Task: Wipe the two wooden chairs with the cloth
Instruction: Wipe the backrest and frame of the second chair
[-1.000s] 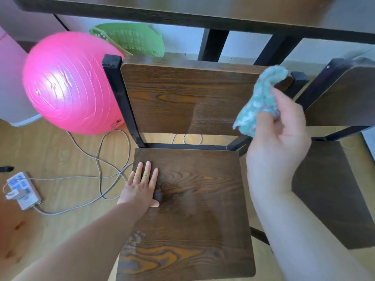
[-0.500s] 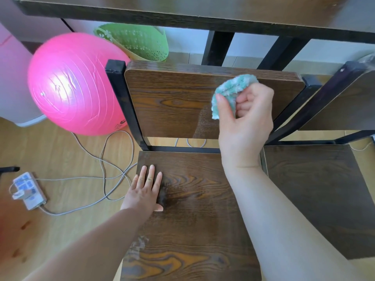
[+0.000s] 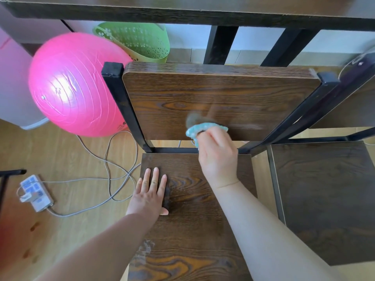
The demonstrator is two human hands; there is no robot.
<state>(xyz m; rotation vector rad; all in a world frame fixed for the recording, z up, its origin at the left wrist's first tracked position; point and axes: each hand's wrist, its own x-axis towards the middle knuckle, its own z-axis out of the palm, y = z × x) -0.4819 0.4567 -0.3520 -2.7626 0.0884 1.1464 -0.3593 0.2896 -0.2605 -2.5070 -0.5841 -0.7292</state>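
Blur smears cloth (image 3: pixel 204 129) against chair backrest (image 3: pixel 182 94), right hand (image 3: pixel 218 159) covering part.

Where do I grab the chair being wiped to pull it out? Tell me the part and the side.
Take the top edge of its backrest, from above on the seat side. That edge is straight and bare between two black posts, while the table looks close behind it. The left hand rests flat on the seat and the right hand presses the cloth lower down.

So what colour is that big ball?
The ball is bright pink, seen in the head view.
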